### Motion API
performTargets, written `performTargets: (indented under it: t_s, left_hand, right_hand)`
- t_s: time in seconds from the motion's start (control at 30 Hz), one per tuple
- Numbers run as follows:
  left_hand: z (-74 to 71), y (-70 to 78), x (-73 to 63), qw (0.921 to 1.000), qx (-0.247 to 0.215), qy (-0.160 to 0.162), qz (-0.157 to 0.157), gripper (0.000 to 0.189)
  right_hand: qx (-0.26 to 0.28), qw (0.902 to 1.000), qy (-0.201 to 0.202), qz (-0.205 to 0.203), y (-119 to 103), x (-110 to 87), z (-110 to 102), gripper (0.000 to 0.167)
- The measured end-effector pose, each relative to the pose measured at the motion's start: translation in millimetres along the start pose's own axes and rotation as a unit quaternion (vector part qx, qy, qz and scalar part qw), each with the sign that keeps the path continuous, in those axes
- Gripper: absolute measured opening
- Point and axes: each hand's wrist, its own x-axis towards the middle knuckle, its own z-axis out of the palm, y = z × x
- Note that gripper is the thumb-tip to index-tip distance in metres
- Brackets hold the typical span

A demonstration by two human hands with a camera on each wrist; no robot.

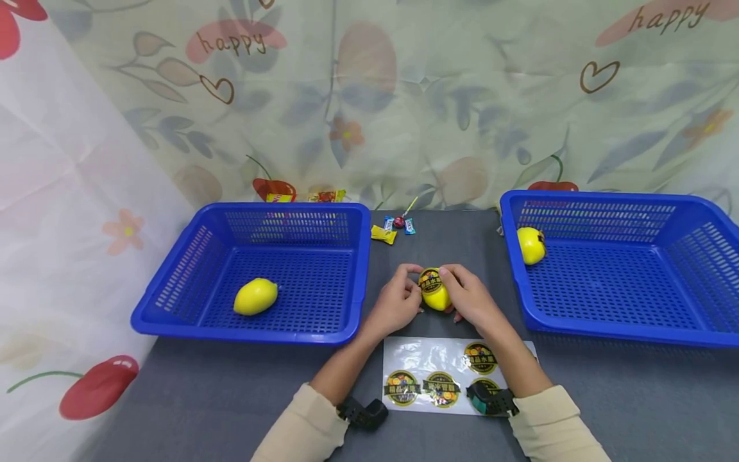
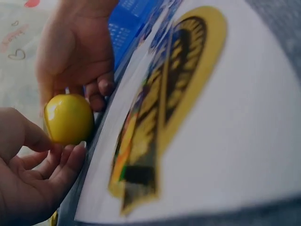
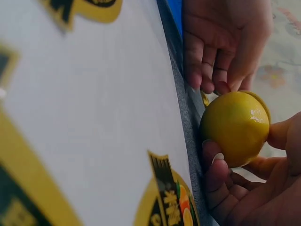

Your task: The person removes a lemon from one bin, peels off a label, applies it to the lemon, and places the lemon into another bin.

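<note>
A yellow lemon [image 1: 437, 300] is held between both hands over the grey table, a round black-and-gold sticker [image 1: 430, 280] lying on its upper side. My right hand [image 1: 475, 300] grips it from the right, thumb at the sticker's edge and fingers curled underneath. From the left, my left hand [image 1: 397, 300] curls its index finger and thumb against the lemon and the sticker's left edge. The right wrist view has the sticker's rim [image 3: 261, 101] standing out from the lemon's far side. Just below the hands lies a white sticker sheet [image 1: 421, 356] with several round stickers.
To the left, a blue basket [image 1: 364, 282] contains one plain lemon [image 1: 256, 296]. Another blue basket [image 1: 522, 289], at the right, has a lemon [image 1: 530, 246] with a dark sticker on its side. Small wrapped candies [image 1: 383, 235] and a lollipop [image 1: 399, 222] lie behind the hands.
</note>
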Motion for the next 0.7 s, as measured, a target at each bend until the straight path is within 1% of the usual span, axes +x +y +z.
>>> performTargets:
  t_s: [0.07,0.1,0.13,0.23,0.3,0.37,0.4,0.47,0.53,0.57,0.6,0.63,0.67,0.7]
  left_hand:
    - [-1.1,-0.7,-0.9,0.9996,-0.026,-0.003,-0.009,0.037]
    - [-1.1,-1.4,-1.2,0.9995,-0.031,0.002,-0.011,0.038]
    - [-1.0,-1.2,-1.9,0.9996,-0.026,0.010,-0.010,0.038]
    - [0.1,-0.1,-3.7,0.9990,0.011,0.044,-0.001,0.041]
    - [0.8,2.6,-5.5,0.9968,0.043,0.065,0.014,0.042]
    - [0.3,8.8,-8.6,0.9938,0.082,0.069,0.029,0.043]
    - [0.2,12.6,-10.5,0.9913,0.108,0.065,0.039,0.043]
    - [0.0,21.4,-15.4,0.9825,0.169,0.047,0.062,0.044]
    - [0.3,31.1,-20.9,0.9691,0.234,0.017,0.077,0.046]
    - [1.1,35.1,-23.3,0.9628,0.258,0.000,0.082,0.047]
    - [2.2,38.5,-25.4,0.9584,0.273,-0.018,0.082,0.050]
    - [3.3,41.2,-27.5,0.9559,0.281,-0.036,0.079,0.053]
    - [4.3,43.6,-29.0,0.9559,0.280,-0.054,0.072,0.057]
    - [5.2,45.0,-29.9,0.9580,0.271,-0.070,0.063,0.061]
  right_hand:
    - [0.006,1.0000,0.002,0.004,1,0.3,-1,0.046]
    - [0.010,0.9999,0.001,0.003,1,0.1,-1,0.046]
    - [0.012,0.9999,0.001,0.004,1,0.2,-1,0.046]
    - [0.023,0.9997,0.001,0.007,2,0.7,-2,0.046]
    - [0.034,0.9993,0.003,0.012,3,1.2,-2,0.046]
    - [0.044,0.9989,0.004,0.018,4,2.0,-2,0.047]
    - [0.048,0.9986,0.005,0.020,4,2.4,-2,0.047]
    - [0.054,0.9983,0.006,0.021,4,2.5,-2,0.048]
    - [0.054,0.9983,0.006,0.020,4,2.5,-3,0.049]
    - [0.054,0.9983,0.005,0.020,4,2.2,-3,0.049]
    - [0.055,0.9983,0.006,0.018,4,1.8,-2,0.049]
    - [0.054,0.9983,0.006,0.018,4,1.8,-2,0.049]
    - [0.055,0.9983,0.007,0.018,4,1.9,-2,0.048]
    - [0.057,0.9982,0.008,0.019,4,2.0,-2,0.047]
